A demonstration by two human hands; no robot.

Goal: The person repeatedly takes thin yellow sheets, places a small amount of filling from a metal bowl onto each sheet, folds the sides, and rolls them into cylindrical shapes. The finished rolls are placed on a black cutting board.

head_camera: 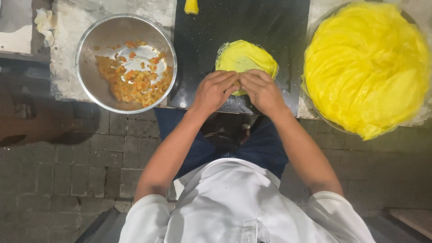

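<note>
A thin yellow wrapper sheet (245,56) lies on a black board (265,22) in front of me. My left hand (214,90) and my right hand (261,90) meet at the sheet's near edge, fingers curled and pressing it, folding the edge over. Whatever lies under the fold is hidden by my fingers.
A metal bowl (92,40) at the left holds orange and yellow chopped filling (137,81). A large round tray piled with several yellow sheets (366,67) sits at the right. A small yellow roll (191,6) lies at the board's far edge. Brick paving is below.
</note>
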